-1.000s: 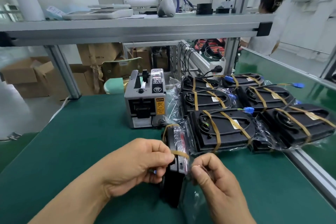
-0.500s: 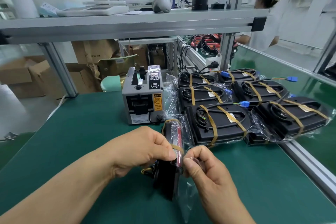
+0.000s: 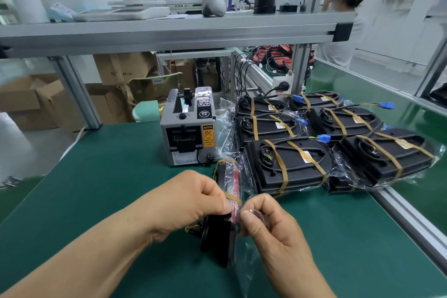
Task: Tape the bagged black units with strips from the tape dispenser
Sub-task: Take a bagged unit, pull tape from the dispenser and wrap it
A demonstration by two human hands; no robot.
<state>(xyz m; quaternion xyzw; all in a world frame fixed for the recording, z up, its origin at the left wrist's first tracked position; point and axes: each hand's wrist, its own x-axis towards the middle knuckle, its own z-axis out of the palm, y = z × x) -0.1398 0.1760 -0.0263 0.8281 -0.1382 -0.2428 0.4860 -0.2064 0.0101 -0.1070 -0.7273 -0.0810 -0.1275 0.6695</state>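
Both hands are working on one unit point(image 3: 216, 237), which is standing on edge on the mat point(image 3: 108, 176), just in front of the dispenser point(image 3: 187, 133). The left hand point(image 3: 193, 198) is pinching its upper edge at a tan strip point(image 3: 233, 197). The right hand point(image 3: 271, 227), fingers curled, is nipping the clear bag point(image 3: 244, 256) alongside. The unit is looking like a stiff black shell, probably light, under slippery film. Gripping the hard rim seems wiser than the loose tail. Several taped units point(image 3: 287, 164) are lying to the right.
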